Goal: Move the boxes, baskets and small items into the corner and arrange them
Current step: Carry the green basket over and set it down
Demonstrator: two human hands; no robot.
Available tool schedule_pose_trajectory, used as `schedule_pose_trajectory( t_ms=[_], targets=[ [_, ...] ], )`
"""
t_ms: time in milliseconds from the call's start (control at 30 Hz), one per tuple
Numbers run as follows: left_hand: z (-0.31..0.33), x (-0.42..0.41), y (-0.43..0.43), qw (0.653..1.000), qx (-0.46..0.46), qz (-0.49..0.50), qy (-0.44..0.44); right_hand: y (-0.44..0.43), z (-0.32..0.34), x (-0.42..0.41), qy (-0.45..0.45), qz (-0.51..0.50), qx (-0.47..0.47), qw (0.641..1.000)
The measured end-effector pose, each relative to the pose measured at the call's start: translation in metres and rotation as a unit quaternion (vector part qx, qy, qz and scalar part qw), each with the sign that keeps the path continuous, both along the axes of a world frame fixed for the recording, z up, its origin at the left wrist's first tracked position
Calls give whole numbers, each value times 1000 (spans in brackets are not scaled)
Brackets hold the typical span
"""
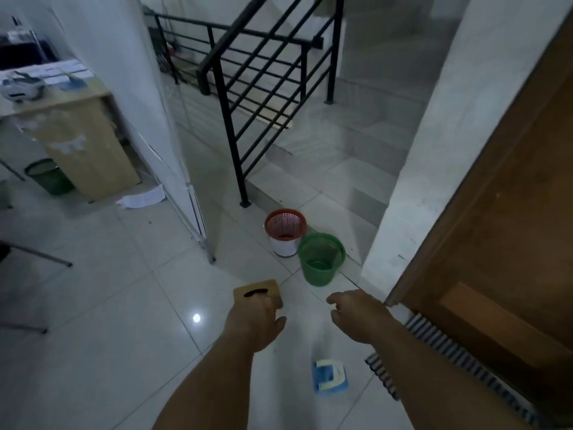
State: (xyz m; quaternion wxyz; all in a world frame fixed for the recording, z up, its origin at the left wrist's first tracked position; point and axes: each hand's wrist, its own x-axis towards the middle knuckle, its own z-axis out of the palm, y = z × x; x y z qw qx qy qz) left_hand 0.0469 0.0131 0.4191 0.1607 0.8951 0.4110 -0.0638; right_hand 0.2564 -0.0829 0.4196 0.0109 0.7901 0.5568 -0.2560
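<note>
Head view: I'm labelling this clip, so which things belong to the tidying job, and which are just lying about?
Job: wooden box, gripped by the left hand; red basket; green basket; blue-and-white pack on the floor; right hand, empty.
Lying about: desk; loose paper; stair railing; door; striped mat.

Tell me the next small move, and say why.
Probably carry the box forward and set it down beside the green basket. The left hand grips the box, and the green basket and red basket already stand together at the foot of the stairs, so that looks like the corner. The right hand is open and empty.
</note>
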Motion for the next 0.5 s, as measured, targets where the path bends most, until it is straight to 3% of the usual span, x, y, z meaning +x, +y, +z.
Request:
schedule_pose_trajectory(
  t_ms=[133, 500],
  targets=[
    [1, 31, 69, 1000, 9, 6, 24, 72, -6, 33, 19, -13, 1, 1000],
    [-27, 114, 283, 992, -78, -27, 91, 251, -22, 101, 38, -85, -26, 995]
  ],
)
